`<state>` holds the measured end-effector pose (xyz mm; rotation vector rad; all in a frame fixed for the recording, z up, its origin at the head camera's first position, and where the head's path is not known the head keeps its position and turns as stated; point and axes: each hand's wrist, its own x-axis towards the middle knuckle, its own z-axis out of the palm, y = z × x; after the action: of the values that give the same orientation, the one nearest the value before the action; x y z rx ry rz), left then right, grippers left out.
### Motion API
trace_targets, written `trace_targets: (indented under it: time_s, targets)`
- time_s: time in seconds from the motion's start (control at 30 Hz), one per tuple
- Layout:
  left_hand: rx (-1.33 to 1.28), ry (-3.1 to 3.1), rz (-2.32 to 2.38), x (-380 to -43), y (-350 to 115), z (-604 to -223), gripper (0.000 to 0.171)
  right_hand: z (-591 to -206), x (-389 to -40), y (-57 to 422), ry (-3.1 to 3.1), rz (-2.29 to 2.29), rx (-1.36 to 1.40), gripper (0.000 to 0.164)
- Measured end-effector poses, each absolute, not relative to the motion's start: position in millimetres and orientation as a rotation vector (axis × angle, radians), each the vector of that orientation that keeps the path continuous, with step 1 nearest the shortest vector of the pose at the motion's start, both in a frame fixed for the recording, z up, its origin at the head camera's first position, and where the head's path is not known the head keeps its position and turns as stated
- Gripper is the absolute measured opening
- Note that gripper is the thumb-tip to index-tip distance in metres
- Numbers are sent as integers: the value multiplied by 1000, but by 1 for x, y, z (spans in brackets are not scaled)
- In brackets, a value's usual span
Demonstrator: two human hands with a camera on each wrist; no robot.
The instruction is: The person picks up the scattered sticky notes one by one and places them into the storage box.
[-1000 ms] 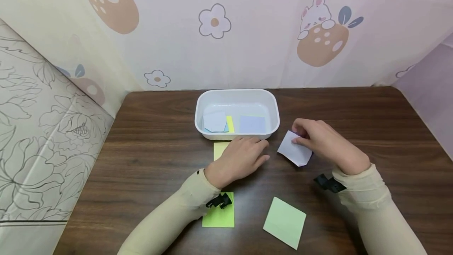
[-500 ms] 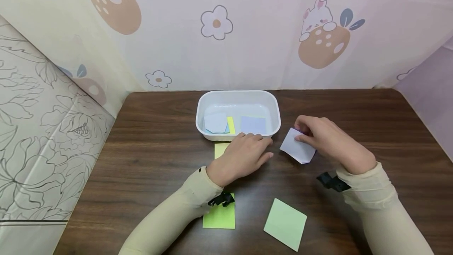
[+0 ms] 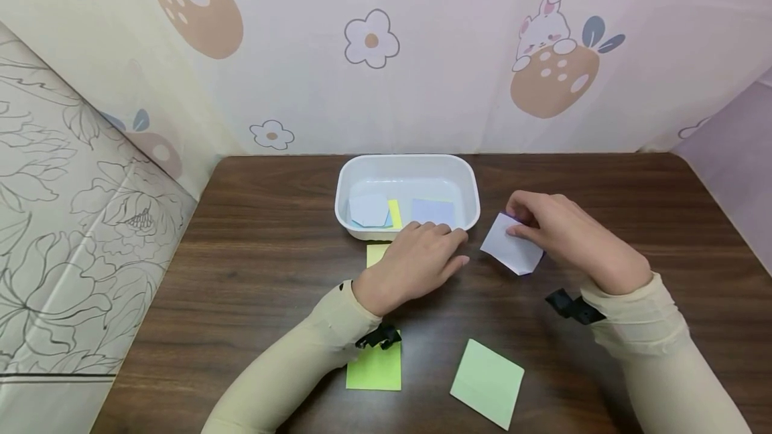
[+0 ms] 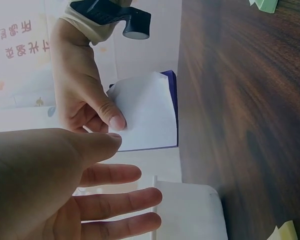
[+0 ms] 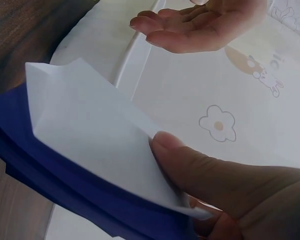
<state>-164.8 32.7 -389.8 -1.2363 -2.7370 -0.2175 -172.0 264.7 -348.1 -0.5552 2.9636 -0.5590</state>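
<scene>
My right hand [image 3: 557,233] pinches a small stack of square paper notes [image 3: 511,246] by one edge, thumb on top, to the right of the white plastic tub [image 3: 407,183]. In the right wrist view the top sheet is white with a bent corner, and dark blue sheets [image 5: 75,175] lie beneath it. My left hand [image 3: 416,261] is held palm down at the tub's front rim. Its fingers [image 4: 125,202] are fairly straight and apart, with nothing in them. Inside the tub lie a whitish note [image 3: 369,209], a yellow strip [image 3: 395,213] and a lavender note [image 3: 432,211].
A pale yellow note [image 3: 376,253] lies before the tub, partly under my left hand. Closer in are a lime green note [image 3: 374,372], overlapped by the left wrist strap, and a pale green note [image 3: 487,384]. A patterned curtain [image 3: 422,86] hangs behind the brown table [image 3: 259,273].
My right hand has shifted slightly right and away from me with the pinched notes. The left hand has edged a little the same way, still at the tub's front.
</scene>
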Motion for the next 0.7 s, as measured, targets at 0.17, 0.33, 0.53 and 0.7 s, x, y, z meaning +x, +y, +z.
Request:
trace_targets:
  time_s: [0.17,0.33,0.53,0.7]
  targets:
    - [-1225,-2745,-218,-167,32,-385,30,-345,-172,265,2972,-571,-575,20]
    - [-1208,-2741,-226,-171,29,-380,29,-344,-172,265,2978,-570,-587,20]
    - [-1198,-2738,-224,-173,28,-377,28,-342,-173,265,2972,-556,-575,22]
    - [-1191,-2746,-222,-174,28,-375,29,-340,-174,265,2974,-550,-580,21]
